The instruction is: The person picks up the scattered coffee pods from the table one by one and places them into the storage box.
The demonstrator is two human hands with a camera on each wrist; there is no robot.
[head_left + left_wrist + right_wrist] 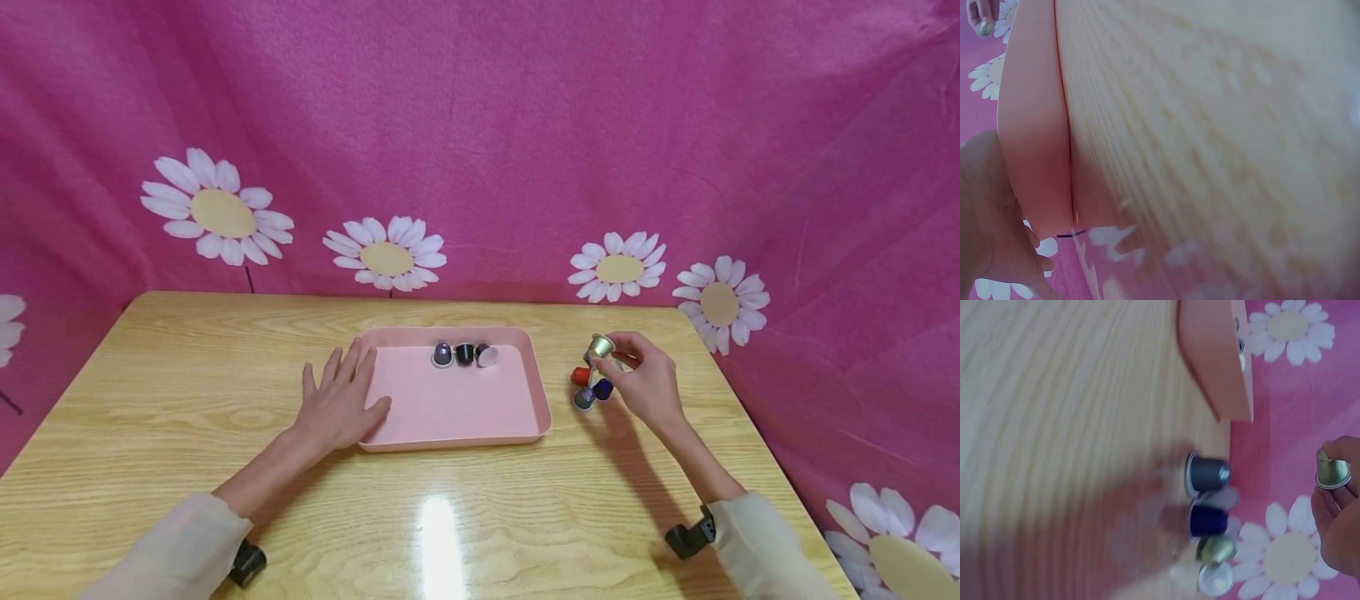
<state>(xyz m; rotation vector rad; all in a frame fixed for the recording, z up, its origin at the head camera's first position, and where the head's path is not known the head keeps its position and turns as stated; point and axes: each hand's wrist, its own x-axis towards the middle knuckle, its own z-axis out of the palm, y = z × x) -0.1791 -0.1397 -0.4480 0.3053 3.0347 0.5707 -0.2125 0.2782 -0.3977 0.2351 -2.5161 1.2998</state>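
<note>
My right hand (pixel 643 377) pinches a gold coffee capsule (pixel 600 346) above a small group of capsules on the table. In that group are a red capsule (pixel 581 377), a dark blue capsule (pixel 603 389) and a grey capsule (pixel 583 400); the right wrist view also shows a second gold capsule (pixel 1216 550). My left hand (pixel 337 404) lies with fingers spread along the left side of the pink tray (pixel 450 408), thumb over its rim. Inside the tray, near its back wall, sit a grey-purple capsule (pixel 442 355), a black capsule (pixel 465 354) and a tipped capsule (pixel 486 356).
The tray stands in the middle of a light wooden table (pixel 225 367). A magenta cloth (pixel 495 150) with printed daisies hangs behind the table and at its sides. Light reflects off the tabletop near the front.
</note>
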